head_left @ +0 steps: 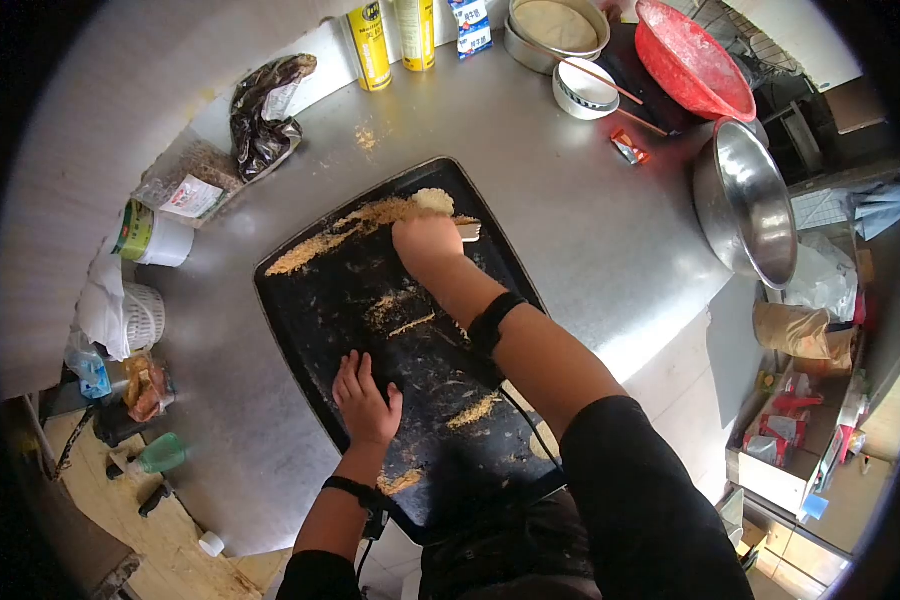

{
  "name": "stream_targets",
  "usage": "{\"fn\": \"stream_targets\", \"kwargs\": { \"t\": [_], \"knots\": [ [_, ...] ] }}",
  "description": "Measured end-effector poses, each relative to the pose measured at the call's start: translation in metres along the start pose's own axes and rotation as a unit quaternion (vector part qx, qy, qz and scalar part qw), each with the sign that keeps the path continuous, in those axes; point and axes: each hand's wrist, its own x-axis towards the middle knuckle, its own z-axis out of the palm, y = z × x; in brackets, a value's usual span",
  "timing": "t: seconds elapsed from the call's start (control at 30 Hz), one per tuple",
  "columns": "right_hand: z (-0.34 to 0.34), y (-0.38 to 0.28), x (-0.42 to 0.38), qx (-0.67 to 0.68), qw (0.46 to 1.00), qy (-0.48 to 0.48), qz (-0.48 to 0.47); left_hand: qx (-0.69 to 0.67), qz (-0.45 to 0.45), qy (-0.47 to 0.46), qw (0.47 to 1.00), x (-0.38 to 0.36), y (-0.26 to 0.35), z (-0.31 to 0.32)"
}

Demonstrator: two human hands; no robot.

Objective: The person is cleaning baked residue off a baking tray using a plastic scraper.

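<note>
A large black baking tray [305, 370] lies on the steel table in front of me. My right hand [430, 248] is closed near its far end, around what looks like a flat brush [469, 231] with a white edge; most of it is hidden by the hand. Just beyond the fingers is a pale round piece [433, 201], perhaps dough. Tan crumbs [315, 247] form a band along the far side, with smaller patches scattered nearer to me. My left hand [367, 402] rests on the tray's left part, fingers stretched out, holding nothing.
Yellow cans [369, 48] and a blue-white carton [472, 28] stand at the back. A white bowl [584, 90], red basin [695, 60] and steel bowl [747, 205] are at the right. A bag [192, 180], tub [157, 235] and white basket [143, 315] line the left edge.
</note>
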Motion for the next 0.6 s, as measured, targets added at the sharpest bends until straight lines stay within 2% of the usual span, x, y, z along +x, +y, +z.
{"fn": "stream_targets", "kwargs": {
  "t": [0.1, 0.2, 0.5, 0.6],
  "knots": [
    [0.025, -0.007, -0.004, -0.071, 0.994, 0.087, -0.006, -0.009, 0.000, -0.021, 1.000, 0.003, 0.001, -0.005],
    [0.019, -0.014, 0.005, -0.028, 0.998, 0.046, 0.035, -0.007, 0.004, -0.022, 1.000, 0.003, 0.003, -0.007],
    [0.017, -0.031, 0.051, -0.042, 0.984, 0.056, 0.162, -0.004, 0.001, -0.021, 1.000, 0.003, 0.003, -0.007],
    [0.018, -0.030, 0.063, 0.010, 0.983, 0.034, 0.182, -0.012, -0.001, -0.019, 1.000, 0.004, -0.001, -0.006]
  ]
}}
